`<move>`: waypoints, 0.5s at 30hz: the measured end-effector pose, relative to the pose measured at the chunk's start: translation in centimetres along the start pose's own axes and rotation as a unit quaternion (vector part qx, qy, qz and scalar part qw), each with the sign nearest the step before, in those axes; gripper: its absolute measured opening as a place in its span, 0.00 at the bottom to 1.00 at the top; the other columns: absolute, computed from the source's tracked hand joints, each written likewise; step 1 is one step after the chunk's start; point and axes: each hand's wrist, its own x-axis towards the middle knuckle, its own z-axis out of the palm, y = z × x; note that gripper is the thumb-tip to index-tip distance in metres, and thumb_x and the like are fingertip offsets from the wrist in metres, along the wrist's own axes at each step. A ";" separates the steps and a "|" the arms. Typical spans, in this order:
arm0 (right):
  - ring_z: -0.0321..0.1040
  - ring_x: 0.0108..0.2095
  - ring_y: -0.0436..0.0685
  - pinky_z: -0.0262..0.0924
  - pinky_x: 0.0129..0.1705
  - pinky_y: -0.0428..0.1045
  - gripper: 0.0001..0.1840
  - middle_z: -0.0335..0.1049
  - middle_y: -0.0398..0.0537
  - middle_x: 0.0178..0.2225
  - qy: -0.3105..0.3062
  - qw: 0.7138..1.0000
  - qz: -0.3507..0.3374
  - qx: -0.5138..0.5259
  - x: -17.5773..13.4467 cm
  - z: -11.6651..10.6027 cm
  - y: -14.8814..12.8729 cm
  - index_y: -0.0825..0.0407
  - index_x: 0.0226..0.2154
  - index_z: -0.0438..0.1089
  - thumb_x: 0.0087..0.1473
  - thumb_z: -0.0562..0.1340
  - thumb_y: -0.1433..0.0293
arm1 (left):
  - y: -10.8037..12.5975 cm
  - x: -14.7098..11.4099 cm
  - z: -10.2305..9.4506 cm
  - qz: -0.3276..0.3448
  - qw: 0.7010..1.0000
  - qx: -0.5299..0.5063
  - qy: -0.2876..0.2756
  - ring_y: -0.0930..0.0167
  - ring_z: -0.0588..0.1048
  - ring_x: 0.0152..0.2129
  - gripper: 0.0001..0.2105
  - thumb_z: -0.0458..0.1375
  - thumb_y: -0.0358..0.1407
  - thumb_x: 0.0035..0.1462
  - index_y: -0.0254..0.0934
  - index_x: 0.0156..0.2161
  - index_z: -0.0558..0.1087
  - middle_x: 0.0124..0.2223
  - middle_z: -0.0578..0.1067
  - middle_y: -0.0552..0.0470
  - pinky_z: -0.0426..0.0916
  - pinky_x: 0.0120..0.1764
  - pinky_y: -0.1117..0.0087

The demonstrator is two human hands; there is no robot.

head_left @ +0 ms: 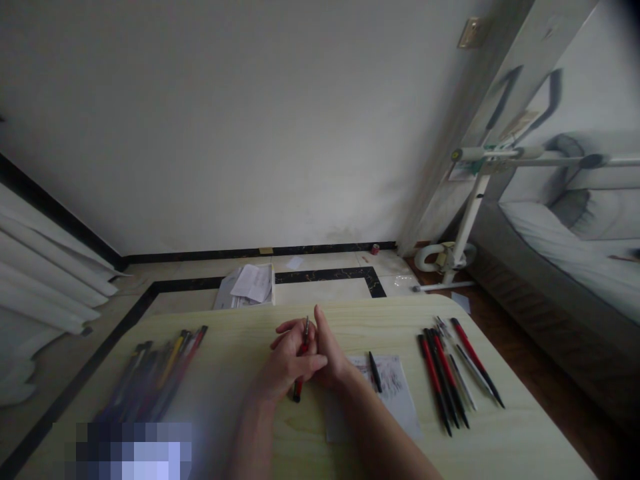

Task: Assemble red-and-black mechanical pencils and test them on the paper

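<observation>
My left hand (287, 367) is closed around a red and black pen (304, 347) near the table's middle. The pen stands tilted, its thin silvery tip upward and its black end below the hand. Against the left hand rests my right hand (330, 357), its thumb stretched upward; its other fingers are mostly hidden, and I see nothing held in it. Beside the right forearm a short black pen-shaped piece (375, 371) lies on a scribbled sheet of paper (400, 393), which the forearm partly covers.
Several red and black pens (440, 373) and silvery thin pieces (463, 381) lie on the table's right. A blurred group of pens (160, 367) lies at left, partly under a pixelated patch. Beyond the pale wooden table (240, 327) are papers (253, 283), white exercise equipment (467, 220) and a sofa (540, 267).
</observation>
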 end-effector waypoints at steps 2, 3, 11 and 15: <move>0.68 0.29 0.57 0.59 0.33 0.50 0.39 0.70 0.53 0.25 -0.005 1.000 0.000 0.005 0.1 -0.2 0.1 0.58 0.34 0.68 0.48 0.42 0.42 | -0.1 0.0 -0.1 0.003 1.000 0.008 -0.005 0.81 0.55 0.15 0.13 0.59 0.31 0.41 0.38 0.29 0.57 0.20 0.57 0.62 0.51 0.18 0.78; 0.68 0.29 0.57 0.59 0.33 0.50 0.38 0.70 0.53 0.25 -0.008 1.000 0.000 0.009 0.2 -0.2 0.1 0.58 0.34 0.68 0.48 0.42 0.43 | -0.1 0.0 -0.1 0.005 1.000 0.011 -0.009 0.80 0.55 0.15 0.12 0.59 0.30 0.41 0.37 0.28 0.57 0.20 0.57 0.62 0.51 0.18 0.78; 0.68 0.30 0.57 0.59 0.33 0.51 0.40 0.70 0.53 0.26 0.005 1.000 0.004 0.009 0.1 0.0 0.0 0.58 0.34 0.68 0.48 0.40 0.41 | -0.1 0.1 0.0 0.001 1.000 0.003 -0.006 0.81 0.55 0.14 0.13 0.59 0.31 0.41 0.37 0.29 0.57 0.21 0.57 0.62 0.51 0.18 0.78; 0.68 0.30 0.57 0.60 0.33 0.51 0.39 0.70 0.53 0.25 0.015 1.000 -0.001 0.016 0.0 0.1 -0.1 0.58 0.33 0.68 0.48 0.42 0.42 | -0.1 0.2 0.0 -0.004 1.000 -0.007 -0.001 0.81 0.55 0.13 0.13 0.59 0.32 0.41 0.38 0.29 0.57 0.21 0.57 0.62 0.50 0.17 0.79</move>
